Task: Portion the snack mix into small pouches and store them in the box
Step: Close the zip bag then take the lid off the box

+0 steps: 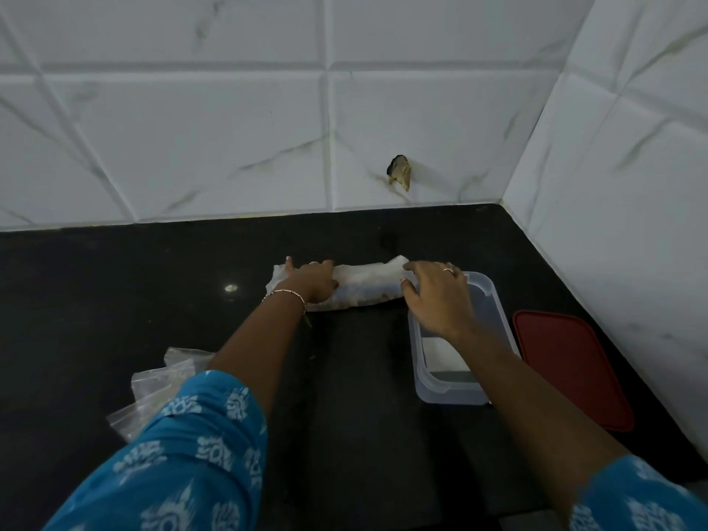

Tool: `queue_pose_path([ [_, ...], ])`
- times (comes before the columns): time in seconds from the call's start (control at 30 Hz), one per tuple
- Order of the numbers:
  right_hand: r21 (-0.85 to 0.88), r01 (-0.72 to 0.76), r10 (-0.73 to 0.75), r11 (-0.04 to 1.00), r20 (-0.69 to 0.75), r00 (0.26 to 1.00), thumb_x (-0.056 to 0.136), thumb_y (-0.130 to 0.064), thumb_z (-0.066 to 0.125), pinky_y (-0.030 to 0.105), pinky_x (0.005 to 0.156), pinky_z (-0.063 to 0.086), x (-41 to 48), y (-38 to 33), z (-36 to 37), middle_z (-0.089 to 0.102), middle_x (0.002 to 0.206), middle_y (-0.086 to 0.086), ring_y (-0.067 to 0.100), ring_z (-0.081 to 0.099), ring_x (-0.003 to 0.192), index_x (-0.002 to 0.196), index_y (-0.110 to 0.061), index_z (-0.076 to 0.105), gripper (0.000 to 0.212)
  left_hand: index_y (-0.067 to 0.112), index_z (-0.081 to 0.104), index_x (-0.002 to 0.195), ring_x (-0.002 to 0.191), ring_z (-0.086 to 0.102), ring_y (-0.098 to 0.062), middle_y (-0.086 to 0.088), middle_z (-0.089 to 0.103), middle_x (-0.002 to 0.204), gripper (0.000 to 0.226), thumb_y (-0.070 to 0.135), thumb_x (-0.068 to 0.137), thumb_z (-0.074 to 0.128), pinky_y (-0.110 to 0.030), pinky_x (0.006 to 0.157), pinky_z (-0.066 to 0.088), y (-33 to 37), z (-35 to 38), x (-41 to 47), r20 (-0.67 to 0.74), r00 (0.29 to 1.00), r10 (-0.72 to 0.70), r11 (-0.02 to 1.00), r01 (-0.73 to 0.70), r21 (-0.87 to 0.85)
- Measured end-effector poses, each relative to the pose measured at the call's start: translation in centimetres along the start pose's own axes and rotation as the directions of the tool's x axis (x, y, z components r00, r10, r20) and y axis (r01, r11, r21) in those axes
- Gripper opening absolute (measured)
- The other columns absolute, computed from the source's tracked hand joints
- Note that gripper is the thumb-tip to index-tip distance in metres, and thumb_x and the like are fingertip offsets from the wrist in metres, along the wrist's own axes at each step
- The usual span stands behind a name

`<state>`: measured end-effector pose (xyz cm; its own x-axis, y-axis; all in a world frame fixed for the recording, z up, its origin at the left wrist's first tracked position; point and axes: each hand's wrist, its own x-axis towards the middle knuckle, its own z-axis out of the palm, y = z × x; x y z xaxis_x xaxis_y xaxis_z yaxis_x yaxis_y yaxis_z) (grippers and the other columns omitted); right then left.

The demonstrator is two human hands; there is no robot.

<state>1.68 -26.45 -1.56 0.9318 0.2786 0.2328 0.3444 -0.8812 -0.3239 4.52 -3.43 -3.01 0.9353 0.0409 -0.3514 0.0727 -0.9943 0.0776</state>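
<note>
White marbled tiles wall in the corner where we work, and below them runs the black desk (115, 300), dark enough that clear plastic nearly vanishes on it. Next in size is the box (494, 300), a clear tub standing open at our right with a white patch showing at its bottom, which we cannot identify; no filled pouches are visible in it. Its red lid (571, 369) lies flat just beside it, nearer the side wall. At the far edge of our reach lies the snack mix bag (367, 285), a long pale bag on its side with brown pieces showing through the lower half. Our left hand (316, 281) presses down on its left end, fingers curled over the plastic; our right hand (436, 297) rests with fingers spread on its right end, reaching over the near corner of the box. Neither hand is closed in a firm grip. The empty pouches (161, 385) sit near our left elbow, partly under the sleeve. We judge portioning has barely begun. The risk: lifting the bag by its ends could let it sag and spill, and our left forearm could sweep the light pouches off the desk.
</note>
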Motion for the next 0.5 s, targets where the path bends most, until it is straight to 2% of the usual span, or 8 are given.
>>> queue_pose_path([
  [0.1,-0.008,-0.008,0.008,1.000,-0.017,1.000,0.095,-0.039,0.052,0.038,0.113,0.026,0.1,0.3,0.2,0.063,0.125,0.002,0.018,0.053,0.122,0.128,-0.019,0.057,0.039,0.014,0.041,0.140,0.134,0.041,-0.031,-0.014,0.048,0.141,0.048,0.040,0.099,0.043,-0.055,0.116,0.010,0.2,-0.2,0.3,-0.017,1.000,-0.009,0.996,0.010,0.086],
  [0.2,-0.001,-0.003,0.003,1.000,-0.051,0.999,0.094,-0.041,0.054,0.037,0.110,0.029,0.1,0.3,0.4,0.065,0.120,0.000,0.017,0.055,0.117,0.123,-0.020,0.060,0.037,0.014,0.048,0.132,0.130,0.044,-0.029,-0.009,0.051,0.137,0.049,0.046,0.095,0.049,-0.051,0.113,0.018,0.3,-0.7,0.1,0.051,0.999,-0.020,0.997,0.016,0.080],
  [0.27,-0.002,-0.006,0.006,1.000,-0.060,0.998,0.094,-0.041,0.054,0.037,0.109,0.029,0.1,0.2,0.4,0.066,0.118,0.000,0.017,0.056,0.116,0.122,-0.020,0.061,0.035,0.012,0.049,0.131,0.124,0.049,-0.028,-0.008,0.054,0.133,0.050,0.043,0.092,0.056,-0.048,0.111,0.030,0.0,-1.1,-0.4,0.133,0.991,-0.031,0.995,0.043,-0.087],
  [0.33,0.013,-0.008,0.009,1.000,-0.061,0.998,0.095,-0.039,0.053,0.038,0.110,0.028,0.1,0.2,0.5,0.065,0.118,0.000,0.017,0.055,0.117,0.121,-0.020,0.061,0.034,0.008,0.053,0.127,0.112,0.057,-0.028,-0.011,0.059,0.125,0.049,0.037,0.089,0.062,-0.045,0.100,0.046,-0.5,-1.5,-0.8,0.224,0.974,-0.022,0.938,0.098,-0.333],
  [0.4,0.047,-0.008,0.011,0.999,-0.051,0.999,0.096,-0.036,0.052,0.038,0.112,0.025,0.1,0.3,0.5,0.064,0.121,0.000,0.016,0.053,0.120,0.123,-0.019,0.060,0.033,0.007,0.056,0.124,0.104,0.061,-0.027,-0.011,0.063,0.115,0.042,0.031,0.089,0.063,-0.041,0.092,0.052,-0.9,-1.5,-1.6,0.254,0.967,0.015,0.826,0.131,-0.549],
  [0.5,0.105,0.001,0.002,0.994,-0.026,1.000,0.098,-0.032,0.050,0.039,0.115,0.021,0.0,0.3,0.3,0.060,0.128,0.002,0.016,0.048,0.127,0.128,-0.017,0.056,0.034,0.007,0.053,0.129,0.103,0.061,-0.026,-0.009,0.063,0.112,0.042,0.026,0.092,0.061,-0.043,0.093,0.051,-1.4,-1.2,-3.0,0.231,0.972,0.046,0.633,0.150,-0.759],
])
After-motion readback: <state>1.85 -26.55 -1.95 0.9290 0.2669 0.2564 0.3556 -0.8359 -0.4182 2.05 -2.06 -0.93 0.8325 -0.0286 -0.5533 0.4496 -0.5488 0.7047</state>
